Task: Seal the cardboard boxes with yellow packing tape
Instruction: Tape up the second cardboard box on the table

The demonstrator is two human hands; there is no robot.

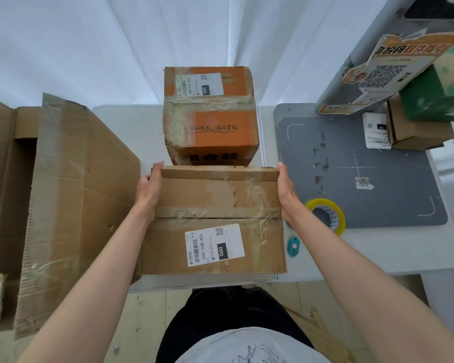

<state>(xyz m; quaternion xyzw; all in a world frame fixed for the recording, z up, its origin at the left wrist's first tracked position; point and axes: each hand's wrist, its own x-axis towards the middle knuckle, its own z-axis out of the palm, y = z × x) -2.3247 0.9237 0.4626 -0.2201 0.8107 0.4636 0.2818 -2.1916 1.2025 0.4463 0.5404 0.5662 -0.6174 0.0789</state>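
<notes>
The brown box (212, 221) lies on the table (131, 132), between both hands. The left hand (150, 184) presses flat on its left side and the right hand (286, 189) on its right side, fingers straight, near the far edge. The orange box (210, 113) stands just behind it. The tape roll (325, 216) lies on the grey mat (378, 179), just beside the right wrist.

Brown cardboard box (212, 221), flaps closed, creased, with old clear tape and a white shipping label on top, near table edge. Orange cardboard box (210, 113) just behind, taped crosswise, labelled, upright. Yellow packing tape roll (326, 214) lying tilted on grey mat, right of brown box.
</notes>
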